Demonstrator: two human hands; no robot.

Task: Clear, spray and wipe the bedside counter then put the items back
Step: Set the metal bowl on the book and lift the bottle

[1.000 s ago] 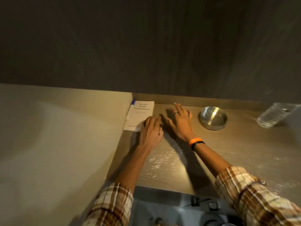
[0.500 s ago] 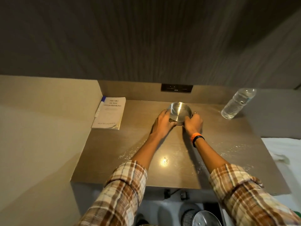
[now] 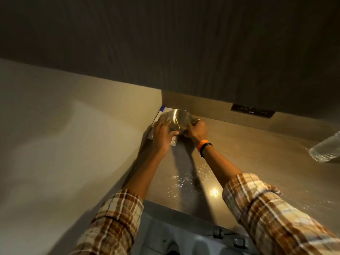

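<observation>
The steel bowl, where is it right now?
In the head view, the steel bowl is in the counter's far left corner, held between the left hand and right hand over the book.

No lettering comes through: the book is nearly all hidden under the hands and bowl, and the wall panel is too dim.

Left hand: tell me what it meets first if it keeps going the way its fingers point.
The left hand already grips the metal bowl over the book. Straight on, it would probably meet the low back panel in the corner, though depth is unclear.
</observation>
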